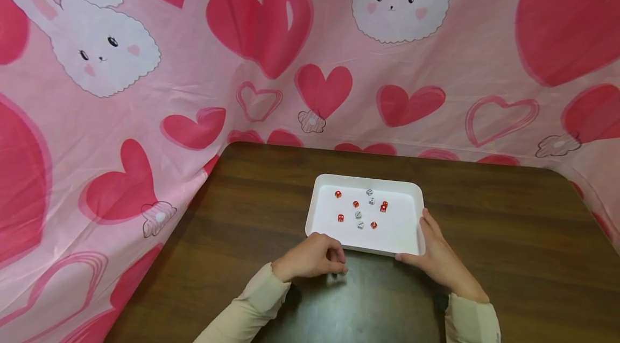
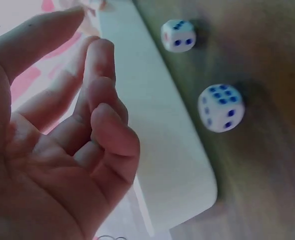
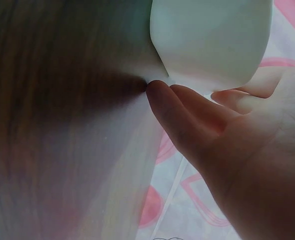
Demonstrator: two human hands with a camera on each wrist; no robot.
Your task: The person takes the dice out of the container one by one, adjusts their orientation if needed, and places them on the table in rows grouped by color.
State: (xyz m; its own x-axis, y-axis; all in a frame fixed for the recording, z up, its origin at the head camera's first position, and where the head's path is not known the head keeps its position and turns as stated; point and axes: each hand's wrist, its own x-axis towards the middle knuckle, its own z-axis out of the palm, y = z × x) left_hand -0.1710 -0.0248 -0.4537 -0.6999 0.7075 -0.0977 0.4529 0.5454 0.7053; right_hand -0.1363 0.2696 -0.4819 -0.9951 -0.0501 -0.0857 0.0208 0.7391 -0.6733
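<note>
Straddling a corner of the white tray (image 1: 397,232), the right hand (image 1: 438,257) held thumb and fingers apart; the left hand (image 1: 314,258), thumb clear of loosely bent fingers, hung near two white dice (image 2: 221,107) on the table (image 1: 247,192), where a stray knuckle could scatter them

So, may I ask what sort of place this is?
Probably a small indoor tabletop workspace, screened off: pink heart-and-rabbit-print fabric hangs close around a dark wood-grain table, where a white tray holds small dice.
</note>
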